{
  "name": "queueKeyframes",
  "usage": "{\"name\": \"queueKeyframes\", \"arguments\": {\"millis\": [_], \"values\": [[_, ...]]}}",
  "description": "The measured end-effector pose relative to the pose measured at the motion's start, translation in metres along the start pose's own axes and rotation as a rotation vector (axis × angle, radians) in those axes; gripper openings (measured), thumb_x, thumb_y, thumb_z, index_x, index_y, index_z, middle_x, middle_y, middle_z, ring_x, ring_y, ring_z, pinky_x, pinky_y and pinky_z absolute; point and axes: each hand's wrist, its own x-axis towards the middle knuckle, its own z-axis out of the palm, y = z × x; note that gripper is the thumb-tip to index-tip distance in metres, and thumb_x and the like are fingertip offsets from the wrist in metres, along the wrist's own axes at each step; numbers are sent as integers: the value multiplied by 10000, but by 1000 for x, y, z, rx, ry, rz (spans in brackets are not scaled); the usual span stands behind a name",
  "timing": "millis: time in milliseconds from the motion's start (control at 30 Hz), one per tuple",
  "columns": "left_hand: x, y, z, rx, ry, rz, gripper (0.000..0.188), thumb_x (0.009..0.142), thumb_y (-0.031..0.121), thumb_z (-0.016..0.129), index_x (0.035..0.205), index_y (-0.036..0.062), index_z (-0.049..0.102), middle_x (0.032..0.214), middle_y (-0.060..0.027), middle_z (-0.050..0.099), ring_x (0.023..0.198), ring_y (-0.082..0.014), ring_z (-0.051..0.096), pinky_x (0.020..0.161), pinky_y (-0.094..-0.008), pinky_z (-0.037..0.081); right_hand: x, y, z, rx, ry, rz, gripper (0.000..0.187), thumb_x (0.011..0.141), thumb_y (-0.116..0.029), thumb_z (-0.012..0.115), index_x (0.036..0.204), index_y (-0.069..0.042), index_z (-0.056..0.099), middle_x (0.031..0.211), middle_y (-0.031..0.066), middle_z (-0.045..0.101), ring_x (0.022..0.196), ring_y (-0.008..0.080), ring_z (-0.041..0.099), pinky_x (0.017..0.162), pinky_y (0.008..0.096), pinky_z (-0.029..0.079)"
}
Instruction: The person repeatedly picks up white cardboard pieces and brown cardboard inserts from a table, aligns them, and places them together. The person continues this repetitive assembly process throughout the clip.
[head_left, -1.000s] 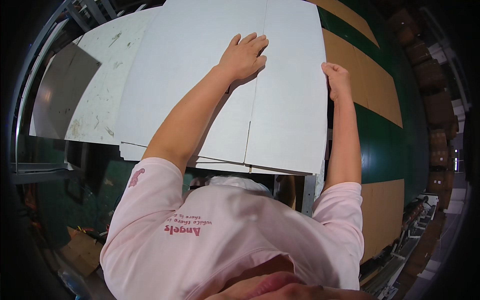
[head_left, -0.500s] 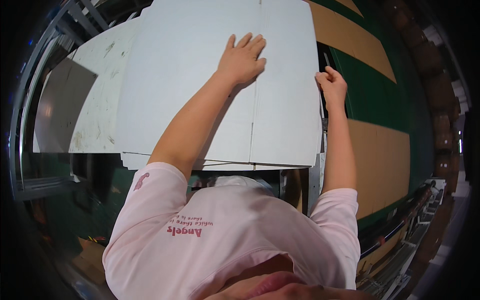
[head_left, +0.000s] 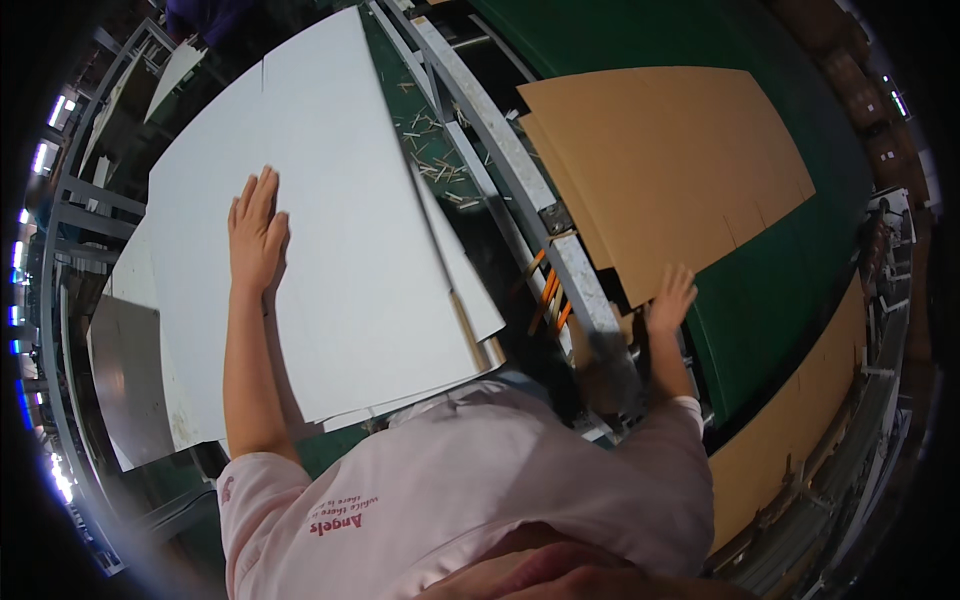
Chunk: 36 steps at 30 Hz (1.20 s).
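Observation:
My left hand (head_left: 256, 240) lies flat on a large white cardboard sheet (head_left: 345, 270), its fingers stretched out. Other white sheets show beneath that one along its near edge. To the right, my right hand (head_left: 668, 302) is at the near corner of a brown cardboard sheet (head_left: 670, 160), fingers extended and not closed around it. Whether the fingertips press on the cardboard or just hover there, I cannot tell. The brown sheet rests on a green conveyor belt (head_left: 740, 320).
A metal frame rail (head_left: 500, 130) runs between the white stack and the belt. Cardboard scraps (head_left: 435, 160) litter the green floor beyond the stack. Orange strips (head_left: 550, 295) sit beside the rail. Another brown sheet (head_left: 780, 420) lies nearer on the right, and a grey panel (head_left: 130, 370) at far left.
The view has swung to the right, bringing the belt closer to the middle. My right hand has left the white sheet's edge for the brown cardboard's corner. My left hand stays flat on white cardboard.

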Motion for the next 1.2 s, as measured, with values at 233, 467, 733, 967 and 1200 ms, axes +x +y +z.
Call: {"name": "queueKeyframes", "arguments": {"millis": [233, 467, 733, 967, 1200], "values": [[4, -4, -7, -65, -31, -30, 579, 874, 251, 427, 1442, 140, 390, 1513, -47, 351, 1429, -264, 240, 1170, -449, 123, 202, -110, -145, 747, 310, -245, 383, 805, -167, 651, 1146, 1, 596, 1139, 213, 617, 972, 319, 609, 828, 443, 472], [2, 8, -14, -57, -46, -57, 603, 875, 321, 418, 1445, 127, 386, 1507, -65, 361, 1421, -279, 253, 1164, -455, 138, 249, -148, -197, 1667, 508, 366, 330, 936, -210, 589, 934, 118, 623, 846, 236, 664, 709, 262, 630, 640, 374, 476], [15, 14, -17, -68, -42, -48, 595, 913, 409, 376, 1438, 130, 404, 1494, -68, 382, 1417, -279, 264, 1162, -457, 142, 329, -275, 45, 2268, -639, 1316, 555, 851, -348, 694, 1237, -5, 489, 1141, 194, 584, 938, 369, 607, 737, 522, 526], [5, 14, -22, -83, -54, -86, 594, 856, 335, 434, 1408, 115, 439, 1486, -75, 395, 1406, -285, 283, 1161, -458, 148, 410, -276, -110, 2790, -644, 383, 207, 859, -130, 622, 1049, -62, 578, 916, 110, 659, 793, 257, 651, 631, 391, 574], [5, 12, -18, 5, -7, -69, 570, 854, 314, 461, 1381, 96, 456, 1460, -79, 421, 1367, -290, 339, 1150, -450, 195, 268, -227, -346, 2744, -738, 5, 163, 870, -123, 618, 1000, -25, 607, 895, 131, 677, 765, 227, 663, 625, 308, 551]]}}
